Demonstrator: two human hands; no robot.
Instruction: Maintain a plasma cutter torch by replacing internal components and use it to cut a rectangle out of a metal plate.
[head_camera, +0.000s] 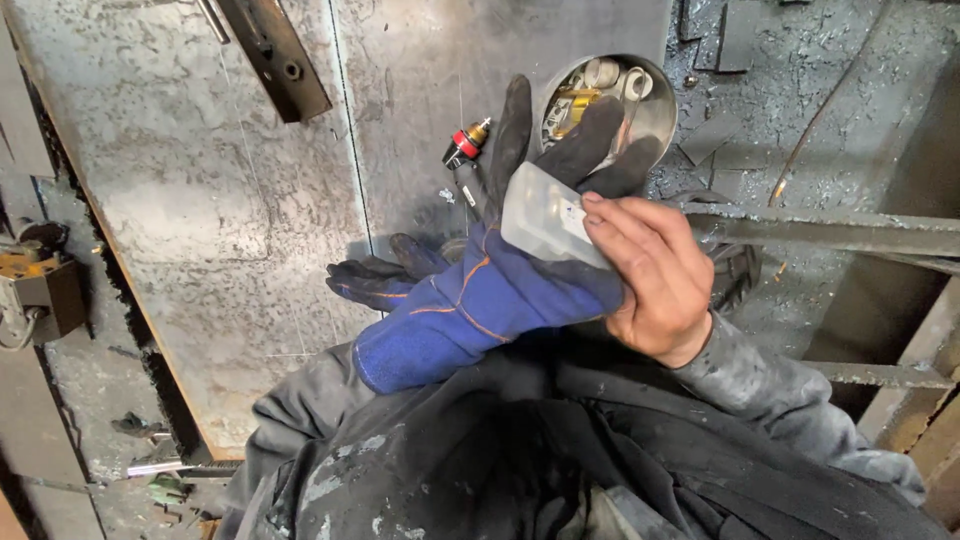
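The bare right hand (655, 290) closes its fingers around a blue glove (480, 300) and small clear packet (545, 215), just below the round tin (655, 115). The left hand is hidden; nothing is taken out yet.

One small clear plastic packet (545, 213), flat and roughly rectangular, translucent grey-white, with a small white label (572, 211) at its right edge; print too small to tell. It is pinched by the bare right hand (650, 280) against a blue work glove (480, 300), just below a round metal tin (655, 120).
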